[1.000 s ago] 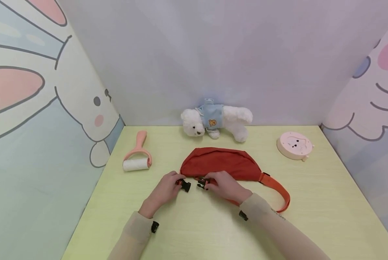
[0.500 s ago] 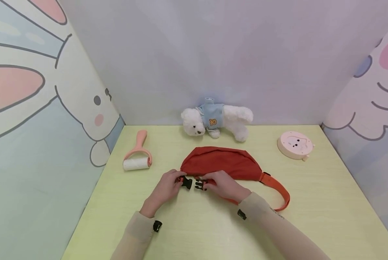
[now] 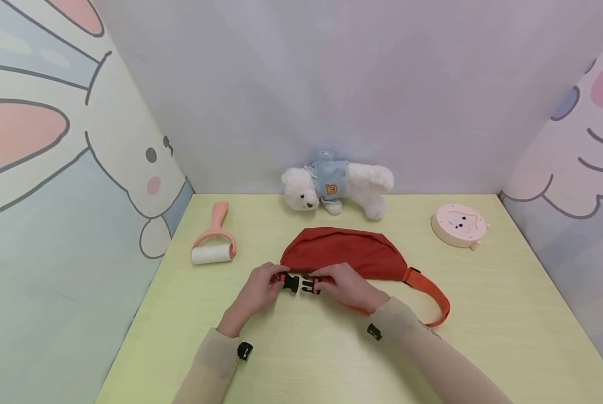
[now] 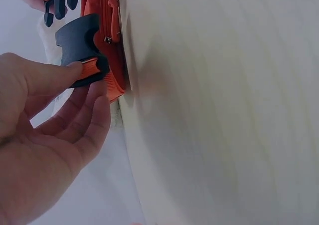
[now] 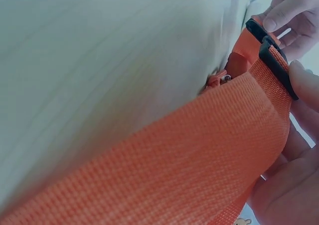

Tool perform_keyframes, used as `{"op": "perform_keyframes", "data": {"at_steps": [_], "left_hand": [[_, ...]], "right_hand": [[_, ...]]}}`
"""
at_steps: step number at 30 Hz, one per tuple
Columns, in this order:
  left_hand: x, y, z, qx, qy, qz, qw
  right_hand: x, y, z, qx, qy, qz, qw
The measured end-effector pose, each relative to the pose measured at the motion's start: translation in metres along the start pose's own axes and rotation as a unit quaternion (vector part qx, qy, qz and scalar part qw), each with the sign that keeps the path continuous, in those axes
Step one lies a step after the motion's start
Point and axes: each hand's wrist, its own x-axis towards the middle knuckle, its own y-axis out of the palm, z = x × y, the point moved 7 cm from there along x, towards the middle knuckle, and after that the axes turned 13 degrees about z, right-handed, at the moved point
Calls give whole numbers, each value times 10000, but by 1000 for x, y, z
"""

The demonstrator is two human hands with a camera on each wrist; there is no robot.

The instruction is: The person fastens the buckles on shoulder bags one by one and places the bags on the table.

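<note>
A red waist bag (image 3: 344,252) lies on the table, its orange strap (image 3: 435,300) looping out to the right. Along its near edge, my left hand (image 3: 257,289) pinches the black socket half of the buckle (image 4: 79,40) between thumb and fingers. Facing it, the pronged buckle half (image 3: 309,285) is held by my right hand (image 3: 349,287), its prongs pointing left at the socket. A small gap separates the two halves. In the right wrist view the orange webbing (image 5: 164,150) fills the foreground and runs up to the pronged half beside my thumb.
A white teddy bear (image 3: 300,189) in a blue top lies on its side against the back wall. To the left is a lint roller (image 3: 213,253) with a pink handle. A round pale pink object (image 3: 459,225) sits at the back right.
Both buckle halves have drawn slightly closer and turned more in line with each other. My left hand shifted a little right and up. The bag and other objects stayed put.
</note>
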Motion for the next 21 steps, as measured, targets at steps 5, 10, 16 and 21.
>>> {"op": "perform_keyframes", "data": {"at_steps": [5,10,16,21], "left_hand": [[-1,0,0,-52,-42,-8,10000],[-2,-2,0,-40,-52,-45,10000],[-2,-2,0,-35,-52,2,10000],[-2,-2,-1,-42,-92,58,9999]], "right_hand": [[4,3,0,16,-97,-6,10000],[6,6,-2,4,-14,32,10000],[7,8,-4,0,71,49,10000],[9,11,-5,-66,111,40,9999]]}}
